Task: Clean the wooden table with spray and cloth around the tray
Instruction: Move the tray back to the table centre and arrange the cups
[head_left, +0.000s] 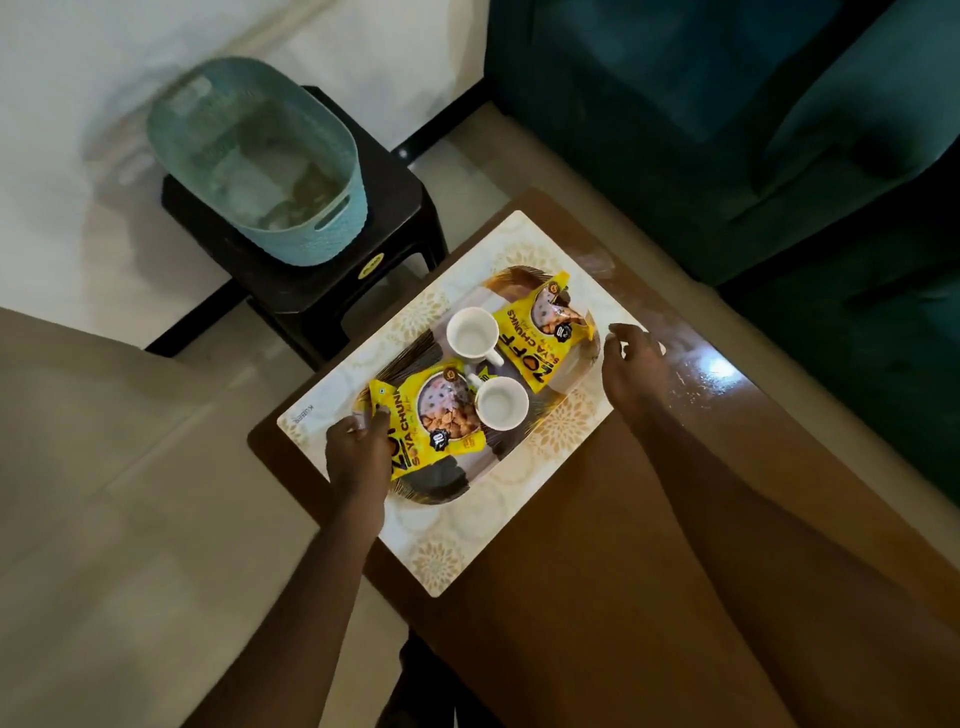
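The wooden table (597, 519) runs from bottom centre up to the right. Its far corner lies close to a dark teal sofa (727, 130), and its left corner is near a black plastic stool (395, 208). A patterned placemat (452, 551) covers the left end almost to the table's edges, leaving bare wood to the right and along the near side. A glossy glare (719, 369) sits just beyond the mat. The oval tray (441, 480) lies on the mat, dark with a gold rim. It carries two white cups, one further off (471, 332) and one nearer (501, 402), between a near packet (441, 421) and a far packet (540, 338), both yellow. The left hand (358, 452) grips the tray's near end, fingers curled over the rim and onto the near packet's corner. The right hand (631, 364) sits at the opposite end with fingers loosely curled; it covers the rim there, so whether it clasps the tray cannot be told. A pale teal basket (260, 166) stands on the stool, but its contents are too blurred to name. Both forearms are cut off by the bottom of the frame. Each packet reads "SOYA CHUNKS". The near one also shows "10", and the mat's left corner reads "KUBER".
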